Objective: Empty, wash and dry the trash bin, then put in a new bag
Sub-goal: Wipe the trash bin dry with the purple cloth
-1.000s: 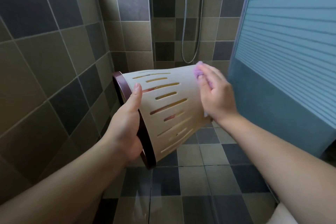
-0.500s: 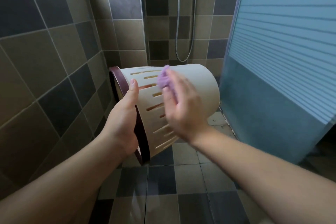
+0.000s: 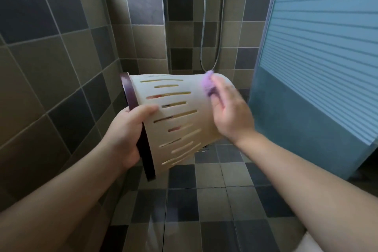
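A cream slotted trash bin (image 3: 180,108) with a dark brown rim is held on its side in the air, its bottom pointing away to the right. My left hand (image 3: 126,135) grips the brown rim, thumb on the cream wall. My right hand (image 3: 231,112) presses a small purple cloth (image 3: 208,84) against the bin's wall near its bottom end; most of the cloth is hidden under the fingers. The hand is blurred.
Brown and grey tiled walls stand close on the left and behind. A shower hose (image 3: 212,26) hangs on the back wall. A blue-striped shower door (image 3: 319,47) stands on the right. Checkered floor tiles (image 3: 204,200) lie below.
My right hand with the purple cloth slid from the bin's bottom end to its slotted middle and back toward the bottom end. The left hand's thumb shifted further onto the wall.
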